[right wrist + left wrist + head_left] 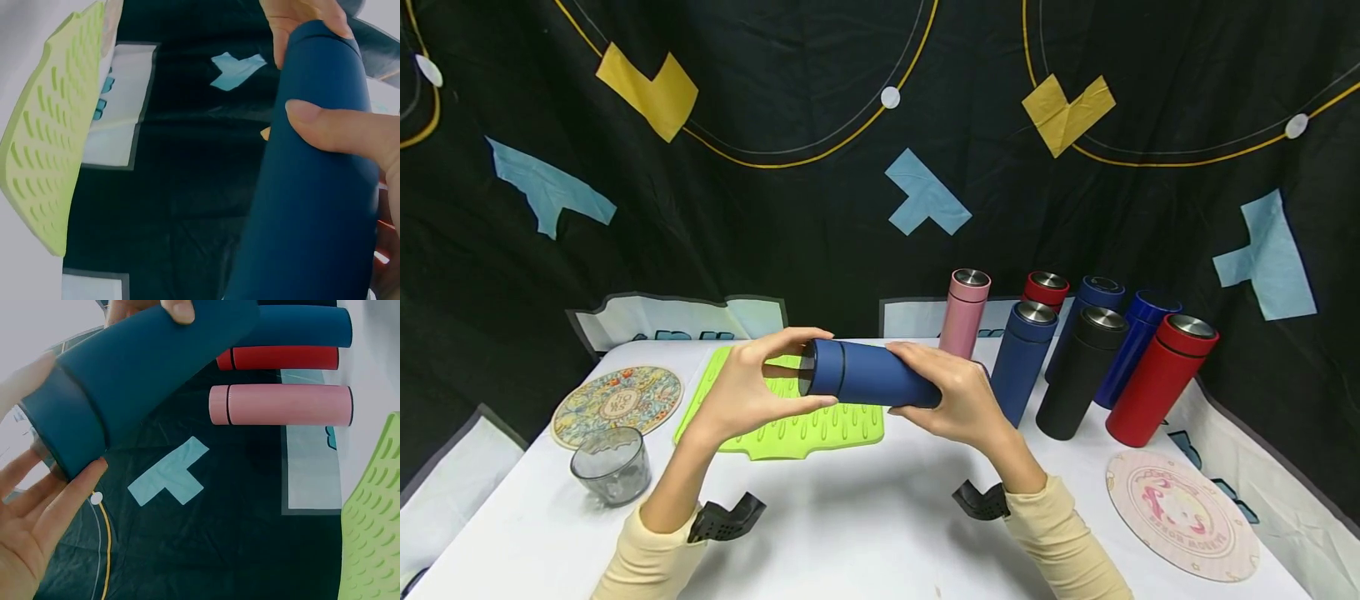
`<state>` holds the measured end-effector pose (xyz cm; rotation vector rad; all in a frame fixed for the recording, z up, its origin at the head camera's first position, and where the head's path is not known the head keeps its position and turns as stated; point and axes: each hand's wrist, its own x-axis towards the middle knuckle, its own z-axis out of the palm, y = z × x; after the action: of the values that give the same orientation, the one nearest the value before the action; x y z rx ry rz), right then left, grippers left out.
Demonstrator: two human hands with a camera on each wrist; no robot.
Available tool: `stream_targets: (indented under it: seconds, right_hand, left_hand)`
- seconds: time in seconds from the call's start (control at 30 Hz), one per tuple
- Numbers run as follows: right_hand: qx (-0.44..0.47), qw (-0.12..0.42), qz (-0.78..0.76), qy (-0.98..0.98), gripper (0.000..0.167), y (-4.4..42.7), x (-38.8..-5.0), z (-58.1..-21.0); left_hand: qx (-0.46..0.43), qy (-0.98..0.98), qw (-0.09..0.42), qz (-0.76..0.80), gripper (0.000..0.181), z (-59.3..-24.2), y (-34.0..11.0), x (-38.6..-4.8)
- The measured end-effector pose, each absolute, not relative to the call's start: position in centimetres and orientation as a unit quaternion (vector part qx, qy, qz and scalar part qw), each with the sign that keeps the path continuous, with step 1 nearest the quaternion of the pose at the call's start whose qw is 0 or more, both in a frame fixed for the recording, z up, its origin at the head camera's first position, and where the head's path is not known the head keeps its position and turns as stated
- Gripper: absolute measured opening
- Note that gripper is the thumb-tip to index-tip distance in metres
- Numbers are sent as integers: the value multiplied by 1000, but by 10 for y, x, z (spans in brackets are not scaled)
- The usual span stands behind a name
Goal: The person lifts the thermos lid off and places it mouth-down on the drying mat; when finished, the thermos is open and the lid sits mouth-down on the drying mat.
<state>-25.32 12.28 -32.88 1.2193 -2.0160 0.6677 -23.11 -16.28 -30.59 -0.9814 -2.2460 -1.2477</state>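
A dark blue thermos bottle (880, 372) is held sideways in the air between both hands, its capped end toward the left. My left hand (741, 385) grips the cap end, thumb below and fingers above. Around the body near the base, my right hand (958, 392) has its fingers and thumb wrapped. In the left wrist view the cap (65, 419) shows a dark seam where it meets the body, with left fingertips against it. The right thumb lies along the bottle (319, 187) in the right wrist view. Behind it lies a lime green ridged mat (775, 442).
Several thermoses stand at right: pink (966, 312), blue (1024, 358), black (1078, 379) and red (1161, 379) among them. A pink round mat (1182, 515) lies in front. At left are a patterned round mat (617, 406) and a glass (612, 467). Black cloth (820, 250) hangs behind.
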Motion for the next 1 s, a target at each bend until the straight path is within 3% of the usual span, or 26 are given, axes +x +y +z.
stream_targets:
  seconds: [0.27,0.67,1.0]
  right_hand:
    - [448,370,220,-783,81,122,-253,-328]
    - [473,292,299,-776,78,127,-256,-328]
    - [453,357,226,-785,81,123,-251,-327]
  left_hand:
    - [-292,-823,173,-456,64,-308,-159,-232]
    - [-395,-793,193,-421,76,-306,-164,-233]
    - [-305,-824,176,-445,65,-307,-159,-232]
